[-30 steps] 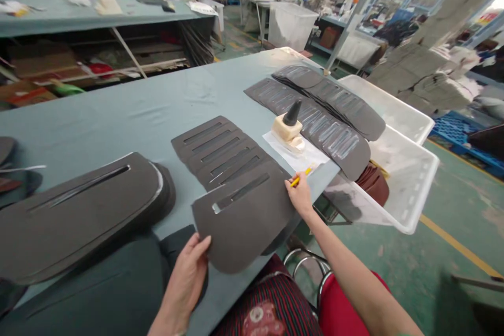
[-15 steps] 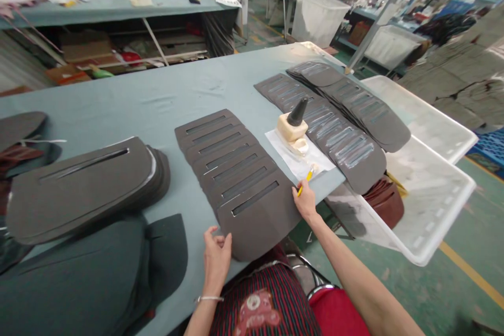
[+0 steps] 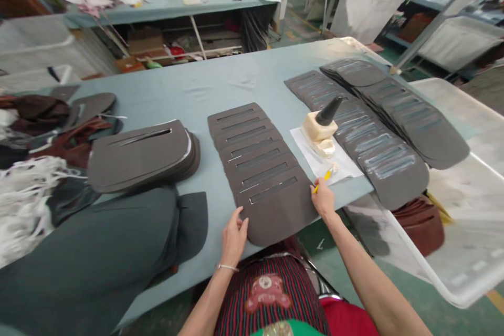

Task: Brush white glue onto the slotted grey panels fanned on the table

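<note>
Overlapping dark grey slotted pieces (image 3: 281, 215) lie fanned out in front of me. My left hand (image 3: 235, 233) rests at their lower left edge, fingers apart and holding nothing. At their right edge, my right hand (image 3: 323, 197) is closed on a small yellow brush (image 3: 323, 180), its tip over a white paper sheet (image 3: 346, 169). On that sheet stands a cream bottle with a black cone nozzle (image 3: 319, 126). Further right, more grey pieces (image 3: 397, 181) overlap in a row, with shiny wet-looking marks around their slots.
A stack of grey pieces (image 3: 137, 160) and dark green pieces (image 3: 106, 252) lie left, beside white strips (image 3: 27, 210). White plastic bins (image 3: 472, 252) stand against the table's right side. Another table (image 3: 157, 5) is beyond.
The view has swung left, so everything sits further right, and white strips and bins now show at left. My left hand has moved slightly up along the piece's edge.
</note>
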The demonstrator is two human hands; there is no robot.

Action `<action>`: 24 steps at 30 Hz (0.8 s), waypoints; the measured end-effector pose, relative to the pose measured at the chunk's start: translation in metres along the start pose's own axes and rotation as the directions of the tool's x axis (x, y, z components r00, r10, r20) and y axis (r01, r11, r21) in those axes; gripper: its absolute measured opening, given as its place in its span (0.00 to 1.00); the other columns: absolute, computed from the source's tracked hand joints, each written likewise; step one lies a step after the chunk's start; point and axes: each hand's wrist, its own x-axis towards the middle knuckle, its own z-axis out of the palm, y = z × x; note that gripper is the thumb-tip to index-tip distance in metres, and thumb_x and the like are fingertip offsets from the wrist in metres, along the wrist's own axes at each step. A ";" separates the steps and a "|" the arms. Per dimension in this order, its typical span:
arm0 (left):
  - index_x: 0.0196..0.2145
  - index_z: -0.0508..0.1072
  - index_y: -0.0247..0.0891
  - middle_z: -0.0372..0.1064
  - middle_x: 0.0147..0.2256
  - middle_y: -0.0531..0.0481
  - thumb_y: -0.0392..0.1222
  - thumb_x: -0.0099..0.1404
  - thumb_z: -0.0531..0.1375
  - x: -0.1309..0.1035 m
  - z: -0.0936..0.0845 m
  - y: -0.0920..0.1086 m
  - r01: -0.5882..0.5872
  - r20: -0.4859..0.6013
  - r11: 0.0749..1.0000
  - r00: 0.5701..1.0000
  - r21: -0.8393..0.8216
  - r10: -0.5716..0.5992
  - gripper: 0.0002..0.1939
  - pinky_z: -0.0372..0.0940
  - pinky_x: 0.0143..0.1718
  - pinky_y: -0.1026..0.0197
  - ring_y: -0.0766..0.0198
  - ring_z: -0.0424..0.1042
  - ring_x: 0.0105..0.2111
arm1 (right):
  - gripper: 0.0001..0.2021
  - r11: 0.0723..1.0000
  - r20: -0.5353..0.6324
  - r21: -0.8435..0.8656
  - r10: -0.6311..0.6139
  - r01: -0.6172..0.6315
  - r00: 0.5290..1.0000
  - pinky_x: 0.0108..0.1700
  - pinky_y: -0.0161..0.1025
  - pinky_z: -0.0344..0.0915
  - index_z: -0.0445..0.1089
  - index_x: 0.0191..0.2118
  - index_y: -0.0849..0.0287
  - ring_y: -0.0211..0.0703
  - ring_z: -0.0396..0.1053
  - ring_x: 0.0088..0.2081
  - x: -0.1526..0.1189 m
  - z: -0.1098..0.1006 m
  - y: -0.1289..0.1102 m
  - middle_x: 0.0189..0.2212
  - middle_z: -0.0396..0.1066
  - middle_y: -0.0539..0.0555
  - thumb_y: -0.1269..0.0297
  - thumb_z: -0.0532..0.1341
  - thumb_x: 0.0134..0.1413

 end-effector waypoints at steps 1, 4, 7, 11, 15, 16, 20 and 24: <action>0.55 0.63 0.43 0.66 0.27 0.53 0.51 0.62 0.50 0.000 0.000 0.000 0.003 -0.004 1.000 1.000 0.000 -0.003 0.24 0.62 0.35 0.59 0.63 0.68 0.28 | 0.08 1.000 0.000 -0.012 -0.001 0.001 1.000 0.27 0.33 0.44 0.61 0.41 0.58 0.36 0.59 0.23 0.000 0.000 0.000 0.25 0.64 0.49 0.64 0.59 0.57; 0.55 0.63 0.43 0.65 0.27 0.54 0.49 0.63 0.50 -0.001 0.000 -0.001 0.009 -0.016 1.000 1.000 -0.005 -0.009 0.24 0.61 0.34 0.59 0.63 0.68 0.28 | 0.08 0.999 0.001 -0.043 0.006 -0.006 1.000 0.28 0.33 0.44 0.61 0.41 0.59 0.36 0.59 0.23 0.000 -0.001 -0.002 0.24 0.63 0.48 0.63 0.59 0.57; 0.55 0.63 0.43 0.65 0.27 0.54 0.48 0.62 0.51 -0.001 0.000 -0.002 0.001 -0.024 1.000 1.000 -0.010 -0.001 0.23 0.61 0.35 0.59 0.63 0.68 0.28 | 0.09 0.998 -0.003 -0.064 0.004 -0.004 1.000 0.28 0.34 0.44 0.61 0.41 0.59 0.36 0.59 0.23 -0.002 -0.002 -0.003 0.24 0.64 0.49 0.62 0.58 0.58; 0.55 0.64 0.42 0.66 0.27 0.53 0.47 0.62 0.51 -0.001 0.001 -0.003 0.010 -0.041 1.000 0.999 0.007 -0.009 0.23 0.61 0.35 0.60 0.64 0.68 0.28 | 0.09 0.996 -0.004 -0.085 0.005 -0.006 1.000 0.28 0.34 0.45 0.61 0.42 0.58 0.37 0.60 0.23 -0.003 -0.003 -0.004 0.24 0.64 0.49 0.61 0.58 0.58; 0.54 0.64 0.43 0.66 0.27 0.53 0.46 0.62 0.51 0.000 0.000 -0.002 0.011 -0.034 1.000 0.999 0.026 -0.010 0.23 0.61 0.33 0.60 0.64 0.68 0.27 | 0.09 0.996 0.006 -0.087 0.014 -0.013 1.000 0.28 0.34 0.45 0.60 0.42 0.58 0.38 0.62 0.24 -0.003 -0.004 -0.006 0.25 0.65 0.49 0.62 0.58 0.59; 0.54 0.64 0.43 0.66 0.27 0.53 0.46 0.63 0.51 0.000 0.000 -0.002 0.009 -0.027 0.999 1.000 0.034 -0.008 0.22 0.60 0.33 0.61 0.64 0.68 0.27 | 0.08 0.996 0.013 -0.086 0.016 -0.015 1.000 0.28 0.34 0.45 0.60 0.42 0.58 0.38 0.62 0.24 -0.003 -0.004 -0.007 0.25 0.66 0.50 0.62 0.58 0.59; 0.54 0.64 0.42 0.67 0.27 0.53 0.44 0.63 0.51 0.001 0.000 0.000 0.008 -0.010 0.997 1.000 0.075 -0.007 0.21 0.59 0.32 0.62 0.64 0.68 0.27 | 0.08 0.996 0.044 -0.086 0.028 -0.024 0.999 0.28 0.34 0.46 0.60 0.42 0.59 0.39 0.64 0.25 -0.003 -0.009 -0.010 0.25 0.66 0.50 0.63 0.58 0.58; 0.54 0.63 0.41 0.67 0.27 0.53 0.44 0.63 0.51 0.002 0.000 0.002 0.014 -0.001 0.995 1.000 0.103 -0.014 0.21 0.58 0.31 0.62 0.65 0.67 0.26 | 0.07 0.994 0.066 -0.103 0.031 -0.024 0.997 0.27 0.34 0.47 0.60 0.42 0.58 0.39 0.66 0.26 -0.003 -0.013 -0.013 0.27 0.67 0.51 0.64 0.57 0.59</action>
